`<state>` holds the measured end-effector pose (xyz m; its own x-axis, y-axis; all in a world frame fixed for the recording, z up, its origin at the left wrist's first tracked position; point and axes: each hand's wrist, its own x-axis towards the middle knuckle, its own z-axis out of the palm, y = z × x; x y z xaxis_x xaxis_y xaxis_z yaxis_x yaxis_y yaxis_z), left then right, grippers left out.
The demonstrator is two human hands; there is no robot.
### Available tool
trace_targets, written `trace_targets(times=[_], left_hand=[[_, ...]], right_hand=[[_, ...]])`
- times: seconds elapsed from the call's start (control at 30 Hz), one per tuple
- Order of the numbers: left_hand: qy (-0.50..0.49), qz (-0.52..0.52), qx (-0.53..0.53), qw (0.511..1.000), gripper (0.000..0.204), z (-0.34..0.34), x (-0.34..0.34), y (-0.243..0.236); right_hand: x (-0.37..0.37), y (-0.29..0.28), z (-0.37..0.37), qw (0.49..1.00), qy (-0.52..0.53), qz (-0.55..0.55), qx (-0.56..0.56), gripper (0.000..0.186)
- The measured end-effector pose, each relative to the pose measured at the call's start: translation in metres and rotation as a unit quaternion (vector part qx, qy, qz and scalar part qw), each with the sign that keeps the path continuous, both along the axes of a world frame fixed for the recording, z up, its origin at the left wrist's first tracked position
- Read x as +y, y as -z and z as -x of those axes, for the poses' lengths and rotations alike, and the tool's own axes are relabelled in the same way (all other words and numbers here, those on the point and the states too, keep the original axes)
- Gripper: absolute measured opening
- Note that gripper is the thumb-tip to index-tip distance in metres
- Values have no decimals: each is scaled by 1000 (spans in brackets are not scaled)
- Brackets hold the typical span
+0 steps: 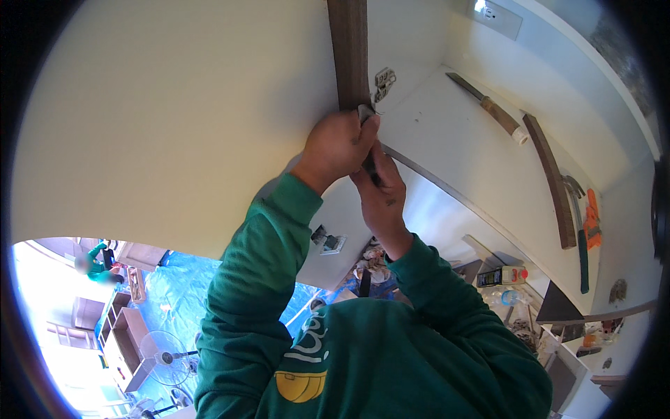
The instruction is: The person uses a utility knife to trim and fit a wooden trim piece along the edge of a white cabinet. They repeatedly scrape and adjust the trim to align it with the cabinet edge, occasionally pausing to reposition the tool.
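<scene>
Single view, left lens of a head-worn fisheye pair. Looks down from the wearer's head, the green sweatshirt (pixel 412 356) close below, filling the lower middle. Left hand (pixel 337 145) and right hand (pixel 385 201) at close range, a little above frame centre. Pale panel (pixel 174 126) near, upper left; white shelf (pixel 464 150) to the right. Blue sheeting (pixel 183 290) far off, lower left. Lines bow toward dark rim.

Got a long dark-brown wooden strip (pixel 350 52), a flat plain-cream panel (pixel 174 126) and a green cloth sweatshirt (pixel 419 356) with yellow-and-white print.
</scene>
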<state>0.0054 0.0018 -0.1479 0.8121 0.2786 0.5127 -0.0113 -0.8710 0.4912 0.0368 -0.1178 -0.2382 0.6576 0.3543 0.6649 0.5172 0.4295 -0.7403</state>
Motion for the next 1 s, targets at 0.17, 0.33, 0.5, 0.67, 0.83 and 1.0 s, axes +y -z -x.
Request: trace_targets(times=[0.17, 0.33, 0.5, 0.67, 0.83, 1.0], left_hand=[[1, 69, -30, 997, 44, 12, -8, 3], [5, 69, -52, 996, 46, 11, -8, -1], [-10, 45, -42, 998, 49, 5, -3, 1], [4, 73, -15, 997, 50, 9, -7, -9], [17, 22, -40, 999, 39, 4, 2, 1], [-5, -2, -12, 1000, 43, 6, -4, -13]], right_hand=[[-7, 0, 3, 999, 5, 25, -32, 66], [-9, -7, 0, 998, -3, 32, -47, 68], [-8, -3, -5, 998, -17, 29, -44, 67], [-8, -5, -3, 998, -9, 36, -45, 65], [-5, -9, 1, 999, -21, 17, -21, 61], [0, -11, 2, 1000, -13, 16, 15, 60]])
